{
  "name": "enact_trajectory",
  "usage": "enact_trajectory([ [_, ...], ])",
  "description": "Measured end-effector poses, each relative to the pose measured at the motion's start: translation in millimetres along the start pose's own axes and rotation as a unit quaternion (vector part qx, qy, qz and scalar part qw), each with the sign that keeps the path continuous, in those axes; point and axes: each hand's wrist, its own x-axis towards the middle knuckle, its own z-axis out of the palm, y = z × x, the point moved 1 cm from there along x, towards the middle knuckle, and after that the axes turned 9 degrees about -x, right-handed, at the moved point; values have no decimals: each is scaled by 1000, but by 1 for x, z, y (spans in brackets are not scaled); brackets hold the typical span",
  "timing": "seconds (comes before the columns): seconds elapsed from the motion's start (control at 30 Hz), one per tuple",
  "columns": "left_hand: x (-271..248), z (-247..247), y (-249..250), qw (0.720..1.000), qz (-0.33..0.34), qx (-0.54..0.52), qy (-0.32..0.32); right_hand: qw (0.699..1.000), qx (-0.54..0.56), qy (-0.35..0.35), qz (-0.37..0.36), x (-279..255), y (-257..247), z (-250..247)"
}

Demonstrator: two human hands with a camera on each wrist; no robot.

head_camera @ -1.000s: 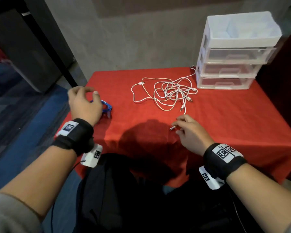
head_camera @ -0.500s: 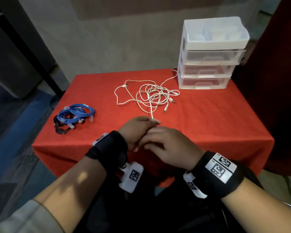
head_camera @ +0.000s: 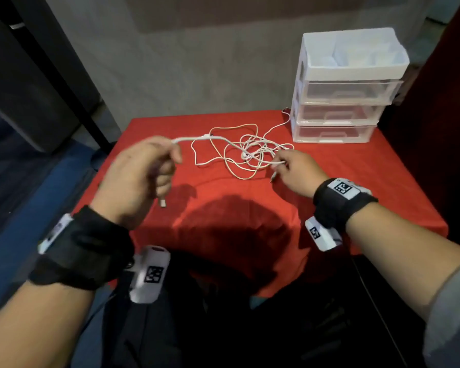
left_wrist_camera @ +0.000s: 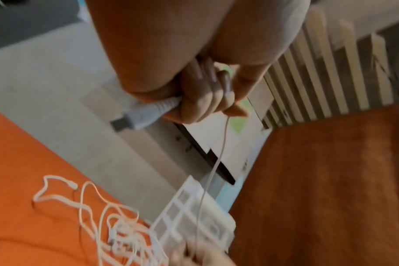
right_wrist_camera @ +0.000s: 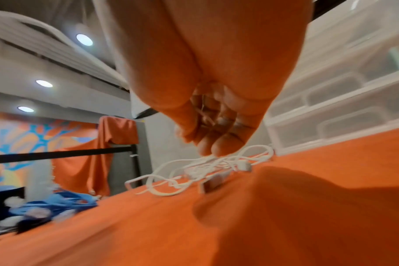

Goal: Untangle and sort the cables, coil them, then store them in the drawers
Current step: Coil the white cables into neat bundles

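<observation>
1. The left hand point(head_camera: 136, 179) has its fingers point(left_wrist_camera: 201, 106) curled tight round one end of a white cable, whose USB plug point(left_wrist_camera: 137, 118) sticks out below the fist, while the cord point(head_camera: 189, 139) runs out from between thumb and forefinger toward the tangle.
2. The right hand point(head_camera: 295, 168) has its fingers point(right_wrist_camera: 219, 144) bent down into the near edge of the tangle of white cables point(head_camera: 247, 152); it appears to pinch a strand there, though the exact grip is hard to make out.
3. The tangle lies on the red tablecloth point(head_camera: 329, 181), near the clear plastic drawer unit point(head_camera: 340, 112), all of whose drawers look closed.
4. A blue cable bundle point(right_wrist_camera: 57, 203) lies apart, blurred, in the right wrist view.
5. The step in hand looks like untangling: one cable is being drawn free.
6. The next move likely calls for pulling the held end away while the right hand pins or loosens the knot, so loops do not tighten.
</observation>
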Motion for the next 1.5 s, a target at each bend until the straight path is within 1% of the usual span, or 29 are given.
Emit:
enact_trajectory([
  [0.07,-8,-35,23,993,30,-118,5,998,-8,-2,66,10,22,-6],
  [0.13,-8,-65,31,971,22,-236,-28,993,23,8,114,15,36,-15],
  [0.17,-11,-72,31,967,17,-250,-40,992,42,19,120,17,38,-22],
  [0.2,-17,-73,27,977,20,-211,-31,991,59,32,115,19,39,-29],
  [0.27,-28,-61,12,998,13,-52,-23,990,105,56,79,23,27,-47],
  [0.33,-34,-38,-4,996,-51,41,-54,983,168,74,30,25,7,-66],
  [0.4,-31,-21,-22,978,-88,157,-109,976,199,83,-20,21,-17,-86],
  [0.43,-26,-15,-31,958,-75,246,-123,972,215,77,-47,18,-31,-97],
  [0.5,-15,-4,-48,908,8,404,-111,963,244,50,-105,7,-59,-118],
  [0.53,-10,4,-53,897,55,432,-78,958,255,32,-130,-1,-73,-125],
  [0.57,-4,12,-56,903,96,418,-35,951,271,11,-151,-9,-87,-133],
  [0.6,2,19,-58,921,124,369,3,942,293,-10,-164,-16,-99,-138],
  [0.67,15,39,-53,955,143,257,44,914,361,-58,-174,-29,-118,-145],
  [0.73,26,61,-46,977,129,168,25,878,430,-107,-181,-40,-131,-151],
  [0.77,30,70,-44,985,121,121,1,868,443,-122,-188,-46,-136,-152],
  [0.8,34,75,-45,988,118,93,-25,868,439,-124,-193,-50,-140,-154],
  [0.83,36,78,-45,988,117,92,-42,880,420,-108,-195,-53,-142,-156],
  [0.9,35,74,-48,986,109,119,-39,905,382,-48,-179,-54,-137,-162],
  [0.93,31,69,-51,987,97,127,-28,911,378,-19,-162,-53,-131,-166],
  [1.0,25,55,-57,990,53,128,-27,927,352,36,-125,-51,-114,-174],
  [1.07,17,40,-59,988,26,148,-38,954,269,84,-102,-51,-96,-177],
  [1.1,14,32,-59,983,18,181,-35,966,220,103,-92,-52,-87,-177],
  [1.17,8,21,-57,971,12,239,-16,984,124,118,-55,-52,-70,-171],
  [1.23,4,17,-57,973,0,232,5,994,12,91,-55,-57,-64,-163],
  [1.3,-1,25,-54,980,-6,198,-3,994,-23,24,-103,-66,-74,-145],
  [1.37,-4,41,-48,987,-16,157,-30,986,20,-54,-154,-75,-93,-121],
  [1.43,-5,54,-40,994,-35,92,-52,975,99,-109,-167,-80,-109,-101],
  [1.47,-6,59,-36,995,-48,59,-59,971,143,-113,-154,-80,-112,-96],
  [1.5,-8,62,-32,995,-62,34,-66,972,172,-94,-132,-78,-112,-95],
])
